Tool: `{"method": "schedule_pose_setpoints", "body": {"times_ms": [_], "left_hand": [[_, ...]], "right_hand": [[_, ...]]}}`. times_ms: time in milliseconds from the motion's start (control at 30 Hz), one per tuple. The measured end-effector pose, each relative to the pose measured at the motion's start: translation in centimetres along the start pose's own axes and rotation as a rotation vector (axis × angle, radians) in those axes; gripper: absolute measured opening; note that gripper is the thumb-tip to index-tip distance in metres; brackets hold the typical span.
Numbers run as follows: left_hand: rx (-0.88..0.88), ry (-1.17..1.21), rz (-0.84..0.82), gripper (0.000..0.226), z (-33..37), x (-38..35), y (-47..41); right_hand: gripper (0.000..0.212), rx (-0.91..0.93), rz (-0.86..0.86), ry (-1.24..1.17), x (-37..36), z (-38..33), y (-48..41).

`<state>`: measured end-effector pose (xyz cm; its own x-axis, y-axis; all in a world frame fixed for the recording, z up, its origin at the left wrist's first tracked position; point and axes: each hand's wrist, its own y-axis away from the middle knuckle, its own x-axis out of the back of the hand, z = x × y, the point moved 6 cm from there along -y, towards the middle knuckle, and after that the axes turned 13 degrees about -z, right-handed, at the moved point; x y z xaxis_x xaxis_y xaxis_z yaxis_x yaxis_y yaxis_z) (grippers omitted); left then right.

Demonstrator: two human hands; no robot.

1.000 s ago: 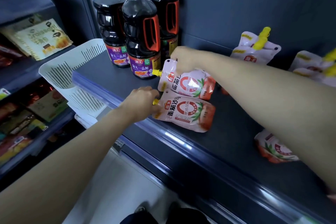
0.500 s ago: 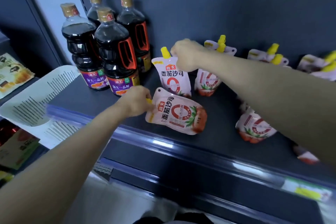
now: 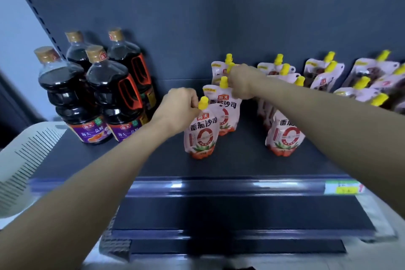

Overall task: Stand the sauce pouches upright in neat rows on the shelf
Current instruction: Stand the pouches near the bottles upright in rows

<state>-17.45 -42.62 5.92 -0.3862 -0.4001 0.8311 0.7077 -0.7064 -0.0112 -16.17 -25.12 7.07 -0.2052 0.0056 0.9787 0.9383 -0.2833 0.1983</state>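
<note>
Left hand (image 3: 177, 105) pinches yellow spout of front pouch (image 3: 202, 133), upright near shelf (image 3: 153, 160) front. Right hand (image 3: 243, 82) closed around top of second pouch (image 3: 223, 114) just behind, grip partly hidden. Soy bottles (image 3: 96, 94) stand left.

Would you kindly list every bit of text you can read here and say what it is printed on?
"海天": red logo on the front pouch.
"番茄沙司": same pouch, below the logo.
"海天": red tag on the front soy sauce bottle.
Price tag on the shelf edge: too blurred.
Pouches' small print: unreadable.
</note>
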Motion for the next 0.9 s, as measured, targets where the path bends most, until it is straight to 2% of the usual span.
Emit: {"method": "schedule_pose_setpoints", "body": {"times_ms": [267, 367, 433, 500, 600, 700, 900], "left_hand": [[-0.032, 0.061, 0.003, 0.014, 0.6, -0.4, -1.2], [-0.056, 0.085, -0.012, 0.016, 1.2, -1.1, -1.3], [-0.072, 0.078, -0.04, 0.018, 1.6, -1.4, -1.4], [-0.079, 0.068, -0.078, 0.019, 1.7, -1.6, -1.3], [-0.09, 0.041, -0.102, 0.02, 1.9, -1.3, -1.0], [-0.187, -0.003, -0.03, 0.02, 3.1, 0.1, -0.2], [-0.442, -0.29, 0.165, 0.023, 7.6, 3.3, 0.5]], "right_hand": [[0.034, -0.045, -0.023, -0.039, 1.1, 0.3, 1.1], [0.013, -0.046, -0.018, -0.095, 1.2, 0.3, 1.6], [0.012, -0.075, -0.029, -0.082, 1.3, 0.3, 2.0], [0.022, -0.101, -0.038, -0.075, 1.3, 0.3, 2.4], [0.015, -0.122, 0.002, -0.082, 1.9, 0.4, 3.2], [0.028, -0.147, 0.079, -0.055, 2.7, 0.1, 4.2], [0.018, -0.157, 0.179, 0.04, 4.9, -0.1, 7.0]]}}
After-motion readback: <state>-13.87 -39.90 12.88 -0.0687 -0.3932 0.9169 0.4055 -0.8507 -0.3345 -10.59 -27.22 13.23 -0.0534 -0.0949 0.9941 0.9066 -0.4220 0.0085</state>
